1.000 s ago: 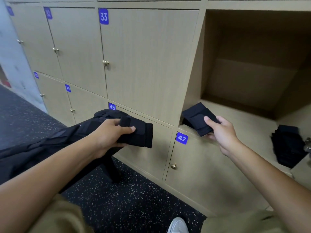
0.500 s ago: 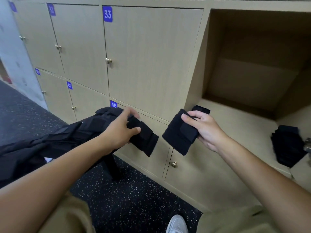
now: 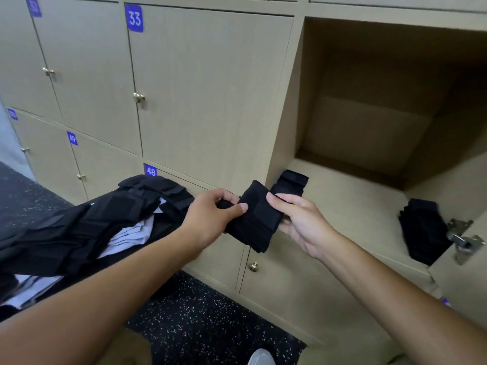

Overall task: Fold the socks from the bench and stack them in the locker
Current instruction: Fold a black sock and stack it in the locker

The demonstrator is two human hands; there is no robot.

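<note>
A bundle of folded black socks [image 3: 257, 219] hangs in front of the lockers, held between both hands. My left hand [image 3: 210, 214] pinches its left end with thumb on top. My right hand [image 3: 300, 219] grips its right side from behind, fingers curled over the top edge. Another folded black sock [image 3: 292, 181] lies at the front left corner of the open locker [image 3: 355, 201]. A stack of black socks [image 3: 421, 230] stands at the locker's right side. More black socks [image 3: 87, 227] are piled on the bench at the left.
Closed locker doors numbered 33 [image 3: 210, 88], 48 and 49 fill the wall to the left. The open locker's door hinge [image 3: 463, 241] juts out at the right. A pale cloth [image 3: 131, 233] lies among the bench socks. Dark speckled floor [image 3: 200, 320] and a shoe tip lie below.
My hands have come together: the left hand brought its sock over to the one in my right hand, and both now hold a single bundle. One folded sock stays in the locker corner.
</note>
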